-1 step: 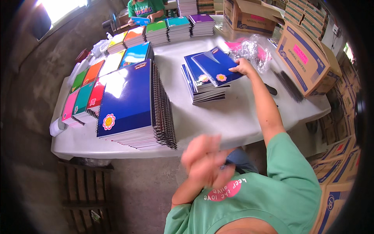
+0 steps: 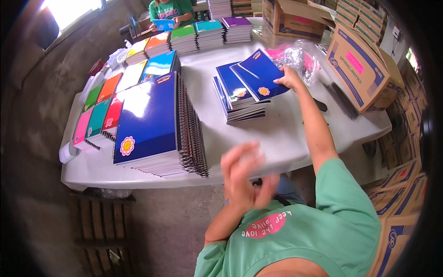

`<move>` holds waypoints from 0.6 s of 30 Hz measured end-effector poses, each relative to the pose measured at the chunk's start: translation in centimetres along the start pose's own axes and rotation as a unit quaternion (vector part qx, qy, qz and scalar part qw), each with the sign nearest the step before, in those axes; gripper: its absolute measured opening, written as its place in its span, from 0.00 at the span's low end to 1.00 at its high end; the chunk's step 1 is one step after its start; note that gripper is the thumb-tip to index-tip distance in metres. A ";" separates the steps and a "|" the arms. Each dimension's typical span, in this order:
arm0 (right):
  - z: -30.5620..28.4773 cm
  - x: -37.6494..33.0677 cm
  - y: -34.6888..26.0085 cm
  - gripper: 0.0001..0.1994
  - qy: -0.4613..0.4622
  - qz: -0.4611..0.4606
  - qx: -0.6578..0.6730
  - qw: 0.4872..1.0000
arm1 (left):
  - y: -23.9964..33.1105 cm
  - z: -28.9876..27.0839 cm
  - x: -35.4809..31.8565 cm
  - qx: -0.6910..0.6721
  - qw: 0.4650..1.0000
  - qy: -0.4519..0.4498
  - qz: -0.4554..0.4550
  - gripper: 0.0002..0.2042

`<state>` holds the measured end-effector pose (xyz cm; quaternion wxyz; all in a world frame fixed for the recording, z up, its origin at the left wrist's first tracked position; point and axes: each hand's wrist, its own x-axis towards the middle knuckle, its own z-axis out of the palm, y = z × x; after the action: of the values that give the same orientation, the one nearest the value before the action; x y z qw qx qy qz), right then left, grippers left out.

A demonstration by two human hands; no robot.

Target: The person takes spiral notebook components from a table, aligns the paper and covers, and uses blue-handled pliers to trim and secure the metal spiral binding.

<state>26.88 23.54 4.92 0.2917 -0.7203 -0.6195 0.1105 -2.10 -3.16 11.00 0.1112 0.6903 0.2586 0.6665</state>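
Right hand [image 2: 290, 78] grips a blue notebook [image 2: 257, 71] by its edge

Reading the view as a clock face, the blue notebook lies at one o'clock, askew over a short pile [image 2: 240, 114] of similar notebooks on the white desk [image 2: 203, 74]. The right hand's fingers are closed on its right edge, thumb on the cover; the other fingertips are hidden beneath. Whether the notebook rests on the pile or is slightly raised, I cannot tell.

The left hand [image 2: 244, 173], at five o'clock, is blurred in front of the desk's near edge, fingers parted, with nothing visible in them. A tall stack [image 2: 147, 115] of blue notebooks stands between nine and ten o'clock, its dark coils facing the short pile.

For good handling, I'd pinch cover and pages together, so the cover does not peel up alone. The coiled left edge seems the part likeliest to snag on the notebook below, so lift it clear rather than drag it. The left hand could steady that side, since a one-edge grip may let the notebook sag. A gentle hold should spare the glossy cover from creasing.
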 end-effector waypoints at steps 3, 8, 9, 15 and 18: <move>-3.0 -4.4 -0.8 0.27 -0.056 -0.033 0.297 0.953 | -5.4 4.3 1.4 0.006 0.974 -0.002 -0.228 0.33; -2.7 -16.1 -2.3 0.24 -0.018 -0.072 0.449 0.890 | -14.6 7.1 2.0 -0.225 0.893 -0.009 -0.389 0.28; -2.5 -17.9 -2.4 0.24 -0.021 -0.069 0.439 0.895 | -13.9 6.5 2.8 -0.225 0.884 -0.027 -0.408 0.15; -6.7 -13.1 9.7 0.16 -0.020 -0.037 0.405 0.913 | -5.9 4.0 5.9 0.198 0.919 -0.271 -0.205 0.15; -8.2 -6.4 20.1 0.18 0.162 0.050 -0.068 0.983 | -5.1 5.5 5.3 0.287 0.869 -0.392 -0.091 0.12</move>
<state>46.48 13.89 -1.01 0.3325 -0.7767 -0.5337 -0.0356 2.10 4.86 12.52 0.0609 0.8695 0.4355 0.2248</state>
